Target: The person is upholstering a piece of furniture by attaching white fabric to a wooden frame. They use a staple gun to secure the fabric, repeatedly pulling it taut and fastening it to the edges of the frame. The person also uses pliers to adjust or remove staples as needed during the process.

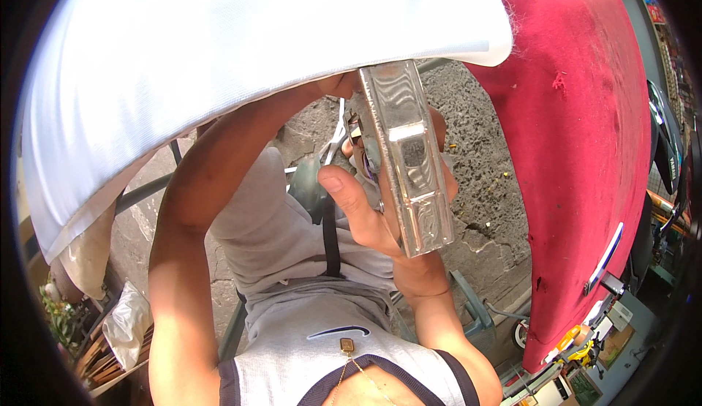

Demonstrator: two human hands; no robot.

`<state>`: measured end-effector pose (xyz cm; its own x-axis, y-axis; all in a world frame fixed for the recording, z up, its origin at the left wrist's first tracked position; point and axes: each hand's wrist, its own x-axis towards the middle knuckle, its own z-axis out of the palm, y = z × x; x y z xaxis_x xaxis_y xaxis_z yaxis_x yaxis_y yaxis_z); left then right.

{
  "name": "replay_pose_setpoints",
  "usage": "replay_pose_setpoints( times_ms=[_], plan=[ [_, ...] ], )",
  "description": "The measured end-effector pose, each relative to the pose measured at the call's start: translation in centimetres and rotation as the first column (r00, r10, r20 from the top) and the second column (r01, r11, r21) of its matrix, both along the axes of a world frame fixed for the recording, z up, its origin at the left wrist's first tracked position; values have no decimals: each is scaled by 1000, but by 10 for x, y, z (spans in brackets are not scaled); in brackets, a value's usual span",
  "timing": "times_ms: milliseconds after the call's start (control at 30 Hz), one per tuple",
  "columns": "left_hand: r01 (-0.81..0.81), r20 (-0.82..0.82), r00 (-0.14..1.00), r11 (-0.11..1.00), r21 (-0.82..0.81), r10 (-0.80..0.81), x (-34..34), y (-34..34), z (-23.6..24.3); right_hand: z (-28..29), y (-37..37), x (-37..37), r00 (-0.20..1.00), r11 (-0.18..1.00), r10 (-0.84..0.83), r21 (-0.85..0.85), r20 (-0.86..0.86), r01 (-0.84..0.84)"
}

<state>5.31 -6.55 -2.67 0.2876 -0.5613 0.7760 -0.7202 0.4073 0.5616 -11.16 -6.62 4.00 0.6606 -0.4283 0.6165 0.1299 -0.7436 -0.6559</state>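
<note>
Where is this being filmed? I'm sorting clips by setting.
Probably an outdoor street-side stall or workshop: rough stone paving underfoot in sunlight, a red cloth-covered surface, a white fabric sheet, with cluttered goods at the edge.

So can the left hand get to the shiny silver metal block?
Probably yes. The left hand is up right beside the top of the shiny silver metal block, which the right hand grips. Nothing sits between them, though the white cloth hides most of its fingers.
</note>
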Motion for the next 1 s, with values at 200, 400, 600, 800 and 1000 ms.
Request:
replay_pose_setpoints(
  times_ms=[200,400,600,800,1000],
  plan=[
    [-27,24,999,999,28,26,4,9,11,9,0,3,999,998,47,29,-11,-47],
    [-6,8,1000,999,36,5,2,9,7,7,-2,-5,981,993,61,109,-185,-41],
    [9,2,1000,998,57,-9,3,9,8,8,-1,-4,981,994,29,105,-192,-9],
    [10,-15,1000,997,76,-8,3,12,8,6,1,5,998,995,59,75,-1,-59],
    [46,-30,999,995,89,-43,4,4,6,-11,-6,2,993,996,-85,-43,-87,82]
  ],
)
